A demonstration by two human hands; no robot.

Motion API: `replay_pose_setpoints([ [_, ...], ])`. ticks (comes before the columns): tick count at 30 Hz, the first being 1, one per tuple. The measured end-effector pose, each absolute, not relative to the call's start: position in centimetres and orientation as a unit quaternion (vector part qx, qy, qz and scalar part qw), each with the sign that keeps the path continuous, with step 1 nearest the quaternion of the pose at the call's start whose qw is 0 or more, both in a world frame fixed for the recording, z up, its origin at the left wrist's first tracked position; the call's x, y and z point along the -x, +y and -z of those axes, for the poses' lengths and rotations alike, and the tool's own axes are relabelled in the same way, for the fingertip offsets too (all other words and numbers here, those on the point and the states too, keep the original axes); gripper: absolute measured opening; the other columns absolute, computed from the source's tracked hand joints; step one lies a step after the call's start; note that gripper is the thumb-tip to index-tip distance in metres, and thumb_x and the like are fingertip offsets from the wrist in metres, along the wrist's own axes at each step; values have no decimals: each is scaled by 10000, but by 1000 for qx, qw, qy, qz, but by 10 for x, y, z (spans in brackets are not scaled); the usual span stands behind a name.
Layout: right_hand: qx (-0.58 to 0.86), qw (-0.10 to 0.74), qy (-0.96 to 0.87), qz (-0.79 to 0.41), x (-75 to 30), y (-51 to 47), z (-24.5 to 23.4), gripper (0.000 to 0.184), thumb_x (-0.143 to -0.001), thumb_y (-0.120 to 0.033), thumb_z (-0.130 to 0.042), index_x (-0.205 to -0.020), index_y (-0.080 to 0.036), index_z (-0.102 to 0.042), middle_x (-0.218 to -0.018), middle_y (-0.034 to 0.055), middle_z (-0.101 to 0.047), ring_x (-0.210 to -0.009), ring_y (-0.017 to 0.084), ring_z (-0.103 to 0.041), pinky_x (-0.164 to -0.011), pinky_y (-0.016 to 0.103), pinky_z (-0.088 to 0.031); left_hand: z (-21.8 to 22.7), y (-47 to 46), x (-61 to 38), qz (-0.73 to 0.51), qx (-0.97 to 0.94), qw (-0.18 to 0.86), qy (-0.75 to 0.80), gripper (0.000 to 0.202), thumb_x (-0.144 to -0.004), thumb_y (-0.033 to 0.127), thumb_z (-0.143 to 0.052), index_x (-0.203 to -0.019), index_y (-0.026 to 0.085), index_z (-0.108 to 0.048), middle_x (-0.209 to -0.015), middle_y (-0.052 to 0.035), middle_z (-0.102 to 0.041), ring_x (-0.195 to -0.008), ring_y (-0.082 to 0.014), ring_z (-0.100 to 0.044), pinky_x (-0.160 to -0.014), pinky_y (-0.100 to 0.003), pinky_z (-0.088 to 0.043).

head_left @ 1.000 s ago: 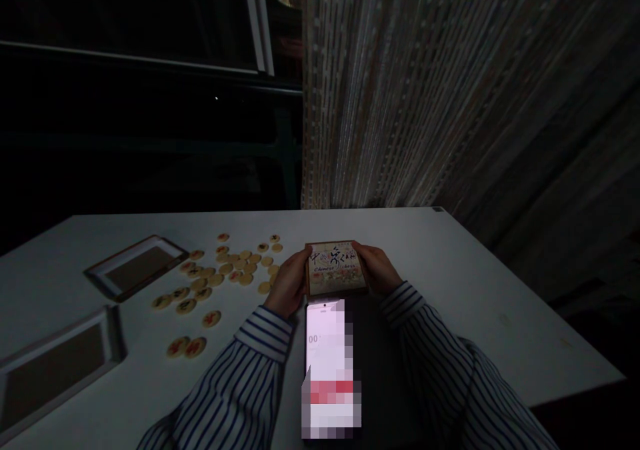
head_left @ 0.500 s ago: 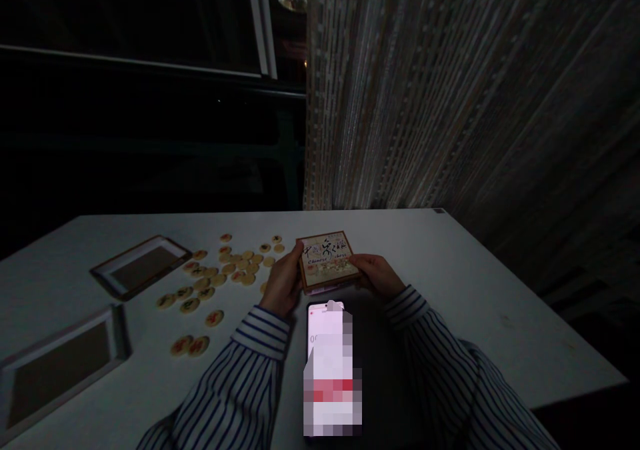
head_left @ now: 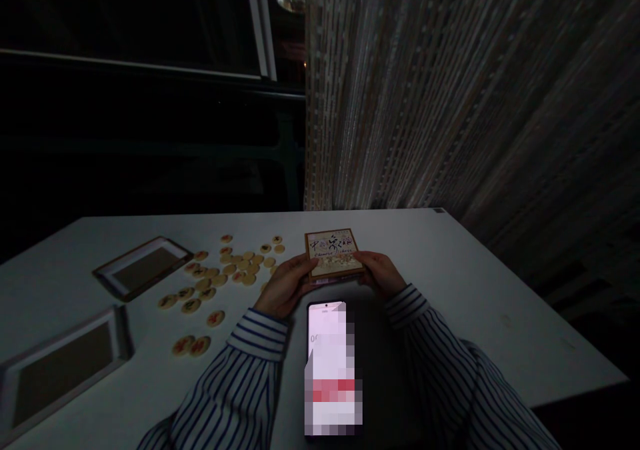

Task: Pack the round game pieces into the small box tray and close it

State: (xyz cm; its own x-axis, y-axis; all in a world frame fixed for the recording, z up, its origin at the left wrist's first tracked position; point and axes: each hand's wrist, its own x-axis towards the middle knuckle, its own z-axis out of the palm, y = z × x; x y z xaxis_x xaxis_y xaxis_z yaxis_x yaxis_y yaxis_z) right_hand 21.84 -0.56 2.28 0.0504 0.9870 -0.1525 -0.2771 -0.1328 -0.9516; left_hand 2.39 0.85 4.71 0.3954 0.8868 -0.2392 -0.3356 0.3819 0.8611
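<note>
A flat square box (head_left: 333, 245) printed "Chinese chess" is held between my two hands above the white table. My left hand (head_left: 287, 283) grips its left near corner, thumb on the top face. On the right near corner my right hand (head_left: 381, 273) pinches it with the thumb on top. The fingers beneath the box are hidden. Round wooden chess pieces (head_left: 229, 270) lie scattered to the left of my left hand, some showing red or dark characters. A lit phone (head_left: 325, 357), partly pixelated, is between my forearms.
Two shallow open box parts lie on the left of the table: a brown-rimmed one (head_left: 111, 287) farther back and a pale-rimmed one (head_left: 123, 333) nearer. A bead-string curtain (head_left: 380, 103) hangs behind the white table (head_left: 480, 303). The surroundings are dark.
My left hand has slid from the box's left side down to its near corner. The box has shifted slightly right and away from me. My right hand keeps its grip.
</note>
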Motion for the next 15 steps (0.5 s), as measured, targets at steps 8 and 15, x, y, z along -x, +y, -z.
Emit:
replay_pose_setpoints([
  [8, 454, 546, -349, -612, -221, 0, -18, 310, -692, -378, -597, -864, -123, -632, -756, 71, -678, -575, 133, -604, -393, 183, -411, -48, 10, -25, -407, -372, 741, 383, 330, -701, 149, -623, -1020, 113, -546, -1025, -139, -629, -805, -194, -639, -682, -293, -551],
  [15, 420, 595, -333, -599, -224, 9, -17, 220, -710, -334, -579, -802, -143, -638, -745, 55, -687, -745, 196, -632, -622, 277, -503, -57, 8, -32, -397, -375, 742, 390, 293, -707, 105, -590, -997, 110, -546, -972, -132, -646, -789, -199, -643, -634, -285, -561],
])
